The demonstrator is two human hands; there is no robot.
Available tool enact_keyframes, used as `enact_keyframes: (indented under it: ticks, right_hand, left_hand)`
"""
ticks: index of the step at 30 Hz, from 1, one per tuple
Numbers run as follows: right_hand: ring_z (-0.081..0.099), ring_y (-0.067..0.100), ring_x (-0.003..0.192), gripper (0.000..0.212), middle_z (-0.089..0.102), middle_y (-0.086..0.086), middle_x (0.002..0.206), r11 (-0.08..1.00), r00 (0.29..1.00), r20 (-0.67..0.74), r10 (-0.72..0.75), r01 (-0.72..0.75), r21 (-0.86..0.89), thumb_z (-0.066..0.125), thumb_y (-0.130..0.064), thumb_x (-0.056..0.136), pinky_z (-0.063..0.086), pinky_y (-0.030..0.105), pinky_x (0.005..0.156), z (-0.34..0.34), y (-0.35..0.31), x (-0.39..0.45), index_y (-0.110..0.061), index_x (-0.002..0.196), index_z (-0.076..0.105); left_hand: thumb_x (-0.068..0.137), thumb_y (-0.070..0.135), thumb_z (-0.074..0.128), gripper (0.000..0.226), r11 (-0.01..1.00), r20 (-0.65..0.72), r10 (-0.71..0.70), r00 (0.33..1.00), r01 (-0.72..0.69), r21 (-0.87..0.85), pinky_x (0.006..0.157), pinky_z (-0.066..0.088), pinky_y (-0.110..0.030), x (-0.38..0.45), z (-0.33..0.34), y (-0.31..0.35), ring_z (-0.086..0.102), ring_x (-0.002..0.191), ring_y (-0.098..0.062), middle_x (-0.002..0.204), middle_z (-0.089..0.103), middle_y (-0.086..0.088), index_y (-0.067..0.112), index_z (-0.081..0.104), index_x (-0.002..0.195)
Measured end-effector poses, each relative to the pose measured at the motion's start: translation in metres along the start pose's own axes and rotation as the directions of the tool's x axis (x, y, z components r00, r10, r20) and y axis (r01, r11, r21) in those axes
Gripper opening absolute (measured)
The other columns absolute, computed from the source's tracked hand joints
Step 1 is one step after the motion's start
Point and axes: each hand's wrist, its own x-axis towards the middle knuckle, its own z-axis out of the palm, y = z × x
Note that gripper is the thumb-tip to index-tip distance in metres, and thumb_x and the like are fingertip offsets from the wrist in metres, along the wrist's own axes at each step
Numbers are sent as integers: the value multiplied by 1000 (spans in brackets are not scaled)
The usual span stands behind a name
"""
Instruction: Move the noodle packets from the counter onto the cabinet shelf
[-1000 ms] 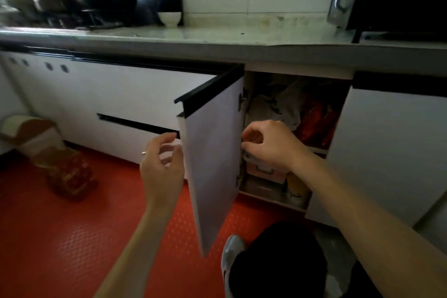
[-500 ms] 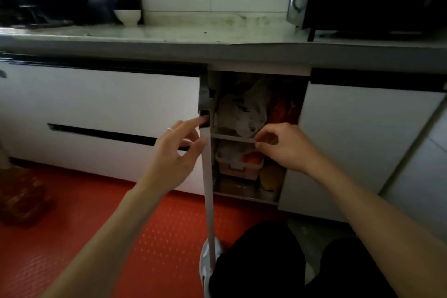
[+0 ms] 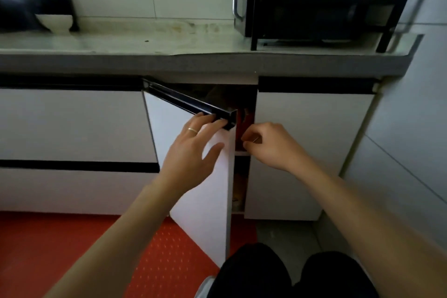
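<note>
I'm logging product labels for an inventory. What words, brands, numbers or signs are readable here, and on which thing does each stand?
No readable text in this view.
Red packaging inside the cabinet: only a sliver shows past the cabinet door; no print legible.
Black appliance on the counter: no visible brand or label.
White bowl: plain.

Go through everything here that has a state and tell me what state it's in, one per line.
Cabinet door: partly open, a narrow gap left.
Right cabinet door: closed.
Drawers: closed.
Left hand: fingers straight, pressing on the door by its black top rail.
Right hand: fingers curled, at the gap; nothing visibly held.
Bowl: upright on the counter.
Oven: closed.
</note>
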Motion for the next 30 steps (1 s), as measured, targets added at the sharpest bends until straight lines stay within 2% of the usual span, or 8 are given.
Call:
enact_keyframes:
  ticks: [4, 10, 13, 15, 17, 22, 26, 30]
  right_hand:
    - [65, 15, 87, 17, 69, 2, 98, 997, 996, -70, 61, -64, -42, 59, -13, 90, 52, 26, 75, -13, 14, 6, -15, 101, 71]
    - [67, 17, 87, 16, 71, 1, 95, 983, 977, -128, 169, -176, -47, 59, -14, 88, 56, 31, 80, -38, 41, 19, -17, 95, 73]
    - [66, 17, 86, 17, 71, 1, 93, 978, 972, -129, 196, -204, -51, 58, -14, 88, 56, 34, 82, -49, 51, 28, -16, 95, 74]
    - [66, 17, 86, 17, 71, 2, 92, 976, 971, -129, 201, -210, -57, 58, -13, 88, 56, 34, 81, -53, 57, 32, -15, 95, 73]
    - [66, 17, 85, 17, 70, 2, 92, 974, 968, -134, 212, -220, -47, 58, -13, 88, 56, 32, 79, -51, 62, 35, -16, 94, 73]
    - [65, 14, 87, 17, 70, -1, 95, 975, 965, -148, 219, -220, 5, 58, -13, 90, 50, 24, 75, -42, 66, 41, -18, 98, 73]
    - [63, 10, 84, 15, 67, -4, 91, 976, 962, -164, 216, -211, 51, 61, -15, 90, 45, 20, 71, -41, 71, 41, -19, 98, 73]
    - [63, 10, 86, 14, 67, -4, 92, 973, 957, -179, 229, -220, 67, 62, -16, 89, 45, 21, 72, -41, 71, 35, -19, 98, 72]
  left_hand:
    - [97, 28, 54, 57, 991, 44, -22, 999, 15, 137, 114, 34, -41, 44, 35, 12, 15, 148, -21, 156, 30, 3, 34, 31, 149]
    - [94, 16, 53, 76, 961, 114, -54, 992, 21, 277, 109, 38, -41, 92, 74, 16, 0, 150, -26, 162, 13, -1, 31, 9, 154]
    - [93, 13, 52, 85, 951, 183, -33, 983, -25, 309, 116, 26, -43, 105, 82, 9, -11, 150, -25, 164, -4, 1, 29, -3, 155]
    - [94, 14, 51, 85, 947, 216, -24, 976, -47, 318, 120, 13, -42, 113, 82, 7, -14, 150, -24, 164, -10, 3, 28, -6, 155]
    - [94, 16, 52, 86, 942, 247, -48, 968, -38, 333, 121, 8, -44, 119, 84, 8, -15, 149, -24, 163, -13, 3, 27, -7, 155]
    - [91, 20, 56, 92, 912, 307, -139, 942, 1, 411, 121, 8, -50, 145, 90, 8, -14, 150, -27, 163, -14, 1, 25, -10, 155]
    - [90, 22, 58, 95, 870, 346, -170, 923, -25, 493, 120, 8, -51, 158, 91, 10, -10, 150, -29, 163, -12, -2, 22, -12, 154]
    - [91, 25, 57, 93, 882, 379, -192, 905, -10, 471, 120, 13, -49, 158, 90, 13, -10, 150, -29, 163, -13, -3, 21, -10, 155]
